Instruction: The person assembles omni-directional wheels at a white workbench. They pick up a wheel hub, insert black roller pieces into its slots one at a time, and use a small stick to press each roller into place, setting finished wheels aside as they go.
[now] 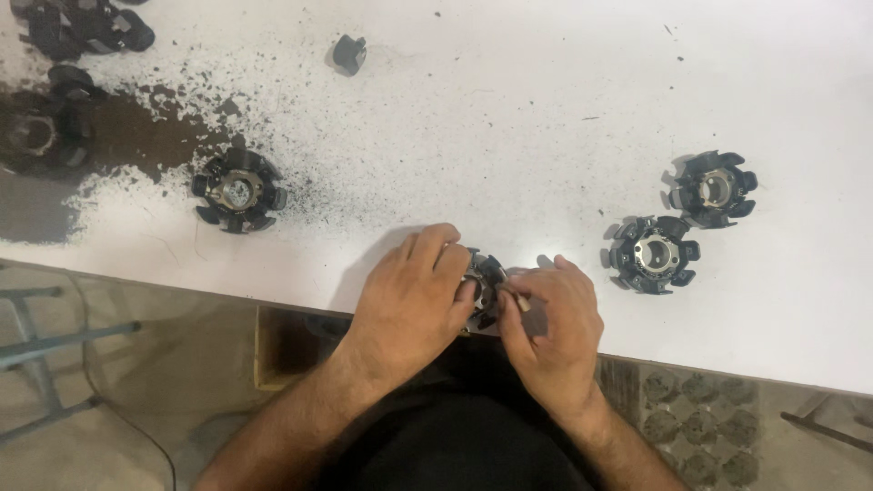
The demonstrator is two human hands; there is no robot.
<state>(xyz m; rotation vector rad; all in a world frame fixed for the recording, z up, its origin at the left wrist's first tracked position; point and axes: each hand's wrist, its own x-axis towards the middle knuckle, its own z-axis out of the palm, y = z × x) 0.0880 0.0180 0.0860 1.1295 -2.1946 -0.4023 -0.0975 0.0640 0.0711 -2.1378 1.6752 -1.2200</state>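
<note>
Nearest to you, at the table's front edge, both of your hands meet on one black ring-shaped part with a metal core. Your left hand wraps over it from the left, fingers closed down around its rim, so that hand is clamped on the part. Your right hand pinches a small pale, stick-like piece between thumb and fingertips and holds its tip against the part's right side; what that piece is cannot be told at this size. The part sits just inside the edge, partly hidden under your fingers.

Judging from how things lie, this is mid-work on a batch. To your right, two like parts sit on clean white surface, near each other but apart. To your left, another such part sits in a scatter of dark grit. Farther left, more dark parts rest in a brown, dirty patch at the table's left end, with another cluster at the far left corner. A small dark cap-like piece lies alone toward the back. Which parts are finished cannot be told for certain.

For room: the held part is close to the front edge, so it has little margin toward you. The widest open surface is beyond your hands and toward the far right, where the white top is bare. The left side is crowded with grit and parts.
</note>
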